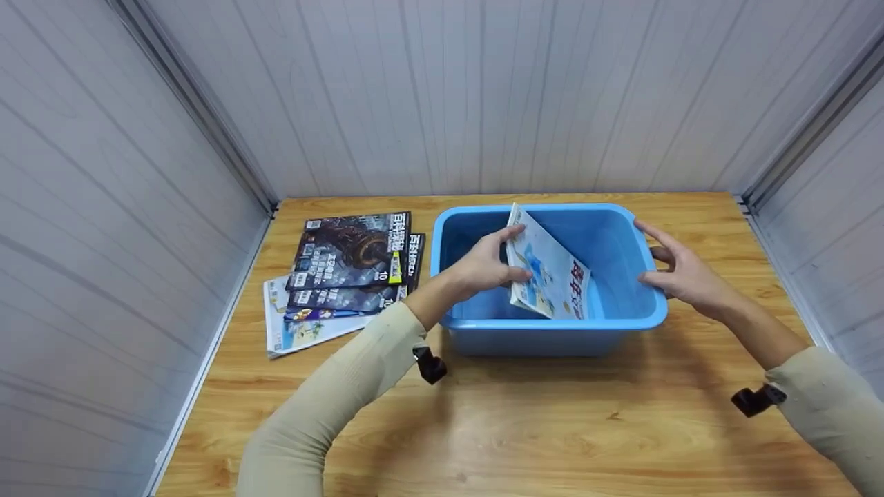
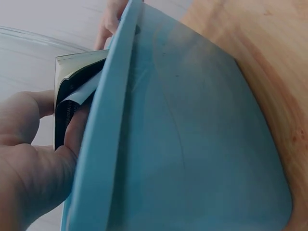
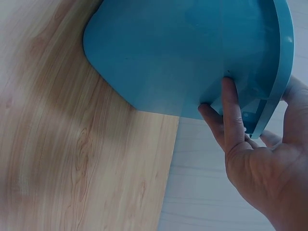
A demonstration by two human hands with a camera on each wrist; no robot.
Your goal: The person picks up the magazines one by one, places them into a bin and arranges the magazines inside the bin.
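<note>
A blue plastic bin [image 1: 552, 323] stands on the wooden table [image 1: 525, 428]. My left hand [image 1: 483, 266] reaches over its left side and pinches a light-covered magazine [image 1: 552, 276], which leans tilted inside the bin. The left wrist view shows that hand [image 2: 33, 159] clamping the magazine's edge [image 2: 72, 86] just behind the bin's rim [image 2: 110, 120]. My right hand [image 1: 680, 273] clasps the bin's right rim. In the right wrist view one finger of that hand [image 3: 260, 159] presses the bin's outer wall [image 3: 183, 53] under the rim, while the others wrap over the rim.
A fanned stack of magazines [image 1: 345, 269] with dark covers on top lies left of the bin. White panelled walls [image 1: 103, 207] close in the table on three sides. Bare wood [image 3: 72, 144] stretches in front of the bin.
</note>
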